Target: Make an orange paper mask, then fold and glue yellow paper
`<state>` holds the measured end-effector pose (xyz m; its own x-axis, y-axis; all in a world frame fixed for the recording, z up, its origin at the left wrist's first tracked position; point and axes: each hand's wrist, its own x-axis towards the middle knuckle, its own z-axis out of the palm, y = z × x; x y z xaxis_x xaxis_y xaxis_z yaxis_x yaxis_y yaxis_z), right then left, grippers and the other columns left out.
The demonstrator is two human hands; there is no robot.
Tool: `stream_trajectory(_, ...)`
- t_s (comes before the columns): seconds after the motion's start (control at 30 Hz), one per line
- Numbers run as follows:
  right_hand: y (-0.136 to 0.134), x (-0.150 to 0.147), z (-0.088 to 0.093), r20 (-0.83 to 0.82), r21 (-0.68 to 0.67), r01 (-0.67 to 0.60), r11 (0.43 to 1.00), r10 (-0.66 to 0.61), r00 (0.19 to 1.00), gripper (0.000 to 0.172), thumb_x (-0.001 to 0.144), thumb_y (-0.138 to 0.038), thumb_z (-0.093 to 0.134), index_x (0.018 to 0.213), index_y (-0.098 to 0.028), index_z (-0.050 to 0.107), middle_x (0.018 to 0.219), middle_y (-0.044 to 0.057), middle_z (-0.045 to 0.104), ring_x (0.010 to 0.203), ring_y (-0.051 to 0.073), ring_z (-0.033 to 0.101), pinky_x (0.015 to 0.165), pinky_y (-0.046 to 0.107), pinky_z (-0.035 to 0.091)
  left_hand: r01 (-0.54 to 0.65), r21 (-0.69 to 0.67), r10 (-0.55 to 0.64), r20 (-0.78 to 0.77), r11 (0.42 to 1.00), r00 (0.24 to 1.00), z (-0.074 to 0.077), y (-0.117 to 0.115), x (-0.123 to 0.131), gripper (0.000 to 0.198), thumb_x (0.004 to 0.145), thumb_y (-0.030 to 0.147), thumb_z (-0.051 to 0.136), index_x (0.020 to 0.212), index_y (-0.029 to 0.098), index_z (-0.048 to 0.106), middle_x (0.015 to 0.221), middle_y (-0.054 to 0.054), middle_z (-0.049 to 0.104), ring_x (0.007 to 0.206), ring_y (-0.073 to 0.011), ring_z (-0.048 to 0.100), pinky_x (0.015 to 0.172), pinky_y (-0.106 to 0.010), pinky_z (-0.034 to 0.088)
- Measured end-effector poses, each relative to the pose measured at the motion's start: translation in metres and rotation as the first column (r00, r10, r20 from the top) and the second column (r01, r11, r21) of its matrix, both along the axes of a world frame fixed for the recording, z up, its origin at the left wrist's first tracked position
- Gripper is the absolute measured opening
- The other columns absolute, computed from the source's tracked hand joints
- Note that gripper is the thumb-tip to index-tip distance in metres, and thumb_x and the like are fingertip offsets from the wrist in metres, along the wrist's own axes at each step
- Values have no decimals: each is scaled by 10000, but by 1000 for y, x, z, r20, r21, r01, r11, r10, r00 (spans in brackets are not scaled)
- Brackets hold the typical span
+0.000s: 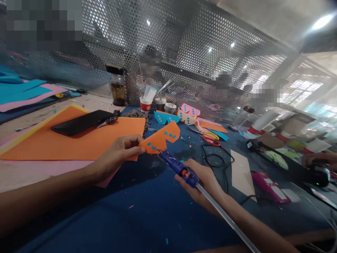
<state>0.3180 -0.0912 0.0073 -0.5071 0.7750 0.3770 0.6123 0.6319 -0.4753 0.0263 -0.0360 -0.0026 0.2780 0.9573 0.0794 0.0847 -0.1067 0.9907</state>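
My left hand [123, 151] pinches the left end of an orange paper piece [160, 140] with a V-shaped notch and small blue squares on it. My right hand [204, 181] is wrapped round a blue hot glue gun [176, 164], whose nozzle points at the lower edge of the orange piece near the blue squares. A long translucent glue stick [226, 217] sticks out of the gun's back end. Behind the orange piece stand similar notched paper pieces: a blue one [166, 118], a peach one [186, 117] and a pink one [190, 109].
Orange sheets [105, 140] at left carry a black phone [82, 122]. Scissors [210, 137] and a black cable [217, 162] lie to the right, near a magenta device [271, 187]. Paper cups [145, 104] and a lidded jar [117, 86] stand before a perforated metal screen [179, 45]. Another person's hand [319, 160] is at far right.
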Motion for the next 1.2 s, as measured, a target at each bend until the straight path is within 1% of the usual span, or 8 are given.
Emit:
stream_trajectory(0.23,2,2,-6,26,50,1,999,-3,1000,152,939,-290,647,1068,-216,617,873,16,636,733,150,613,672,250,402,-8,-33,9,28,999,1000,-2,-2,0,215,830,402,760,837,217,651,840,7,681,776,-149,583,660,-259,424)
stream_trajectory(0.47,5,8,-16,100,119,8,993,-20,995,253,884,-249,683,1125,-235,606,920,27,643,805,179,650,704,249,432,8,-32,-7,36,999,999,-1,-2,-1,200,832,393,750,825,217,656,832,1,670,802,-165,593,693,-285,434)
stream_trajectory(0.6,5,8,-18,121,130,2,992,-18,992,254,898,-225,668,1143,-235,602,934,32,649,833,179,656,751,247,456,19,-46,-16,58,999,998,-2,-1,0,202,825,381,756,803,213,646,826,2,666,805,-164,585,702,-284,426)
stream_trajectory(0.7,6,8,-19,132,140,-4,990,-14,991,250,907,-228,661,1151,-232,604,940,36,654,833,180,658,755,248,463,16,-55,-12,73,998,997,-3,-1,-1,209,824,383,760,801,212,642,813,8,654,790,-160,572,695,-280,415)
stream_trajectory(0.83,7,7,-20,82,189,-7,982,-8,997,242,891,-233,678,1121,-220,604,917,26,643,803,170,654,718,238,453,1,-63,4,69,998,998,-3,-2,0,213,821,384,763,803,208,645,822,5,660,786,-156,559,681,-274,401)
stream_trajectory(1.0,4,4,-10,5,155,-17,988,17,1000,228,878,-199,675,1092,-209,597,889,11,630,741,143,627,684,228,434,-3,-77,11,96,997,995,0,-3,2,202,796,366,775,785,208,651,800,4,648,771,-155,560,663,-273,396)
stream_trajectory(1.1,3,4,-9,-5,136,-34,990,35,999,216,890,-199,659,1098,-204,599,908,21,645,746,143,628,690,230,436,2,-77,7,112,997,994,0,-2,2,202,788,363,777,775,210,647,795,4,648,760,-151,556,653,-270,394)
stream_trajectory(1.2,5,5,-12,21,142,-53,988,51,998,230,887,-222,674,1105,-209,603,924,24,658,755,146,638,689,230,435,4,-52,1,100,999,995,-2,-1,1,191,801,367,770,790,214,656,804,2,643,770,-157,557,658,-272,396)
